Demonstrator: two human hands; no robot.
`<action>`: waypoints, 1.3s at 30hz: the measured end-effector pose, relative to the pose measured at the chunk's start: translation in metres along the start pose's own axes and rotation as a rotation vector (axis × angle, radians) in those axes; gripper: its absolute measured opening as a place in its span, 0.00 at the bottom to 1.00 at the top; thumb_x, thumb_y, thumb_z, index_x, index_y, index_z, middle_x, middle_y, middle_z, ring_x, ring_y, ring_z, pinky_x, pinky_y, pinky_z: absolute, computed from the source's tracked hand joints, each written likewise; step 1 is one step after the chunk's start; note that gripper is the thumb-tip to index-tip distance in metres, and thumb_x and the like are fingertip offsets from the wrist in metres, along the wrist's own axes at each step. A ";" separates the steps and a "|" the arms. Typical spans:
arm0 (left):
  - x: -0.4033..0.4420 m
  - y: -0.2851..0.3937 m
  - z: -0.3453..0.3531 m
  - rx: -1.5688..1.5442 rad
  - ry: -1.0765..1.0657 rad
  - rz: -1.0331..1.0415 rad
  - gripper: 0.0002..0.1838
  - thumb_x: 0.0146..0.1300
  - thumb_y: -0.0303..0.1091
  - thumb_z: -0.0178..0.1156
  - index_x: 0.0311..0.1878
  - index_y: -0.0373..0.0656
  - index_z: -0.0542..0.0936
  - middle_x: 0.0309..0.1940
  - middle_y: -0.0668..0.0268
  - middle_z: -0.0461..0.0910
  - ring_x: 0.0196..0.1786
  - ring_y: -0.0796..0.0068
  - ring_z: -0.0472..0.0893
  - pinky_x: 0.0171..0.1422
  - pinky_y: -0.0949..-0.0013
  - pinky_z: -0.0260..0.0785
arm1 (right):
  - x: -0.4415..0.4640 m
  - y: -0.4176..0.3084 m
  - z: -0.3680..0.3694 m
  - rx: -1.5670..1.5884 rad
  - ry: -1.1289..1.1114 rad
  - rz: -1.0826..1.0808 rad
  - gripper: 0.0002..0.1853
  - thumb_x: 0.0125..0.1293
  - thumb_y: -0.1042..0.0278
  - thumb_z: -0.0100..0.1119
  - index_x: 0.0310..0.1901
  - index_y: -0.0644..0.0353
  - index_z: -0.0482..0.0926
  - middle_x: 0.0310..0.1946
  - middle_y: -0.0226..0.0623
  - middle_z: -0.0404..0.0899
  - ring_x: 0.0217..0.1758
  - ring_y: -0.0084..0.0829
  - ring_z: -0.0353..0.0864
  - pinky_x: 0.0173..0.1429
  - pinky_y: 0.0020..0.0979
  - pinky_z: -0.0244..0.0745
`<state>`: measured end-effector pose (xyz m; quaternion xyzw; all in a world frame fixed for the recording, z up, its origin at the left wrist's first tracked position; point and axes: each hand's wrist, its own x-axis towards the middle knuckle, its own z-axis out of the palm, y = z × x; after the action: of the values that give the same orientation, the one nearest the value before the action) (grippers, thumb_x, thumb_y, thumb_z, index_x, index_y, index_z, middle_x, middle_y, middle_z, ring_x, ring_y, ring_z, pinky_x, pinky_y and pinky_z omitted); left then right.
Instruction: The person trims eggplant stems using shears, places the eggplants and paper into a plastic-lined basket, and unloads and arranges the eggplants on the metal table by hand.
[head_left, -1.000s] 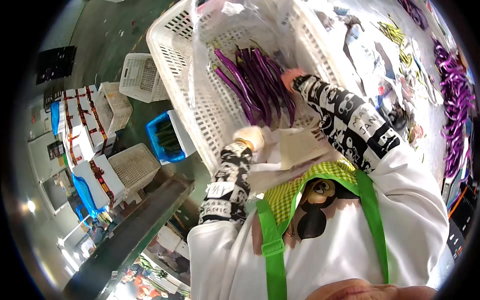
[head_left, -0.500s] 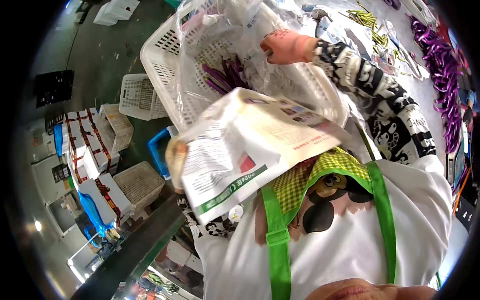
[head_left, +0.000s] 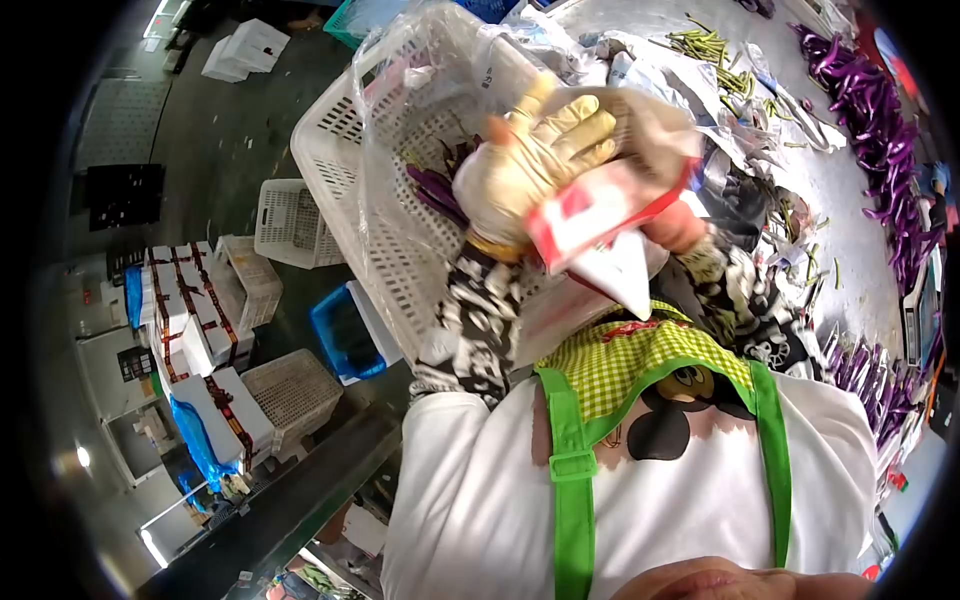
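My left hand (head_left: pixel 545 165), in a pale yellow glove, is over the white plastic crate (head_left: pixel 325 125) with its fingers spread. Beside its palm is a printed paper sheet (head_left: pixel 585 220), red and white, folded and blurred by motion. My right hand (head_left: pixel 675 228) is at the sheet's right side, closed on it, its fingers mostly hidden behind the paper. Long purple eggplants (head_left: pixel 437 192) lie in the crate below my left hand, partly covered by it. Clear plastic film (head_left: pixel 385 110) lines the crate and hangs over its rim.
On the grey table at right lie green beans (head_left: pixel 705 45), crumpled plastic bags (head_left: pixel 660 75) and a long row of eggplants (head_left: pixel 870 110). Left of the crate, on the floor, are a blue bin (head_left: pixel 325 315), smaller crates (head_left: pixel 290 222) and taped white boxes (head_left: pixel 185 300).
The sheet has moved from in front of my chest to over the crate and is folded now. My left hand has let go of its edge and swung up rightward; my right hand has come down.
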<state>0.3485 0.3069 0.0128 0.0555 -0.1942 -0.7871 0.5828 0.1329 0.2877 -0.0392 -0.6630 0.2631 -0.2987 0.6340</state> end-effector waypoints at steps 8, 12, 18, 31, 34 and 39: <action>0.005 -0.014 -0.310 1.203 0.842 -0.097 0.35 0.62 0.30 0.67 0.70 0.36 0.62 0.59 0.54 0.70 0.61 0.60 0.69 0.67 0.58 0.61 | -0.193 -0.050 -0.126 0.779 0.305 -0.303 0.11 0.72 0.58 0.58 0.47 0.55 0.77 0.48 0.29 0.78 0.52 0.28 0.78 0.59 0.31 0.74; -0.004 -0.053 -0.355 1.057 1.046 -0.123 0.23 0.63 0.30 0.66 0.59 0.37 0.71 0.44 0.58 0.73 0.44 0.66 0.69 0.48 0.63 0.61 | -0.339 -0.053 -0.184 0.466 0.764 -0.289 0.14 0.74 0.63 0.52 0.55 0.60 0.78 0.50 0.35 0.81 0.53 0.30 0.80 0.61 0.32 0.75; -0.036 -0.058 -0.379 0.963 1.193 0.073 0.06 0.66 0.30 0.64 0.42 0.39 0.84 0.22 0.64 0.77 0.17 0.75 0.69 0.20 0.71 0.62 | -0.389 -0.080 -0.186 -0.211 1.576 -0.237 0.17 0.73 0.68 0.50 0.57 0.69 0.77 0.58 0.41 0.78 0.61 0.35 0.78 0.68 0.37 0.73; -0.018 -0.022 -0.109 1.436 1.010 0.615 0.10 0.75 0.28 0.51 0.53 0.33 0.77 0.40 0.59 0.82 0.35 0.75 0.82 0.39 0.75 0.77 | -0.329 -0.002 -0.263 -1.076 1.300 0.487 0.33 0.60 0.58 0.66 0.65 0.61 0.70 0.54 0.46 0.79 0.56 0.40 0.80 0.60 0.43 0.77; 0.002 -0.072 -0.028 1.452 0.549 0.705 0.07 0.73 0.23 0.54 0.50 0.33 0.76 0.49 0.54 0.83 0.39 0.71 0.82 0.45 0.73 0.77 | -0.302 -0.005 -0.266 -1.386 1.097 0.950 0.42 0.55 0.61 0.70 0.71 0.55 0.62 0.59 0.46 0.74 0.60 0.45 0.76 0.61 0.46 0.75; 0.036 -0.190 0.011 1.629 0.042 0.341 0.17 0.62 0.15 0.61 0.54 0.39 0.80 0.50 0.61 0.81 0.52 0.68 0.81 0.58 0.69 0.76 | -0.280 0.000 -0.197 -1.343 1.050 0.611 0.39 0.58 0.58 0.68 0.71 0.52 0.62 0.54 0.43 0.77 0.56 0.43 0.77 0.59 0.41 0.75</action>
<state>0.1639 0.3221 -0.0423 0.4442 -0.6980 -0.2999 0.4750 -0.2021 0.3568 -0.0535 -0.5731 0.8019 -0.1651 -0.0362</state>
